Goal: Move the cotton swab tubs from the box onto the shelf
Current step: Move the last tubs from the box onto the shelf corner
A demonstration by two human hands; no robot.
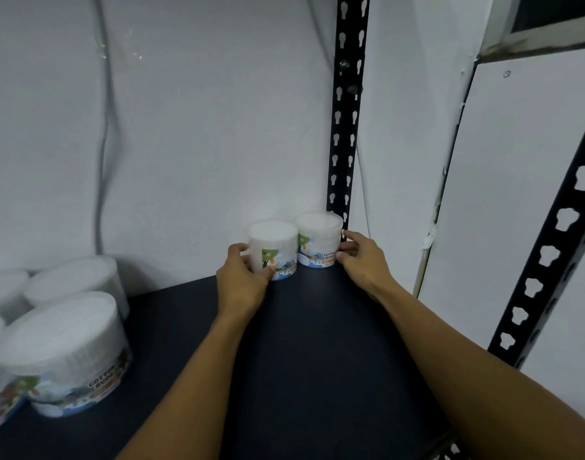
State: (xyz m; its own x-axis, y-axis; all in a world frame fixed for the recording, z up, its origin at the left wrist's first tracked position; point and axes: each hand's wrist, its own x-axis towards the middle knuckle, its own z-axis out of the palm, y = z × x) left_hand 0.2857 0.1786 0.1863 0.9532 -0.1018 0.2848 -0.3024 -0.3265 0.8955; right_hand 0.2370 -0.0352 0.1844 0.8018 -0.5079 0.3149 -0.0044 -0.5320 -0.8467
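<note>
Two cotton swab tubs stand upright at about twelve o'clock on the dark shelf (317,343), pushed back toward the white wall (201,127) beside the black slotted upright (346,111). The left hand (241,280) has its fingers curled round the left tub (274,250), thumb across the label; the right hand (361,257) touches the right tub (319,239) at its three o'clock side with bent fingertips, though whether it truly grips cannot be told. The two tubs touch or nearly touch each other. At about eight o'clock a cluster of further tubs (65,353) already sits on the shelf, blurred at the frame edge. So a good part of the work looks done, and these two seem to be in their final settling; the box is out of view, so how many remain cannot be judged. The labels read "COTTON BUDS" in dark letters over a green tree and a blue band; smaller print is illegible.
</note>
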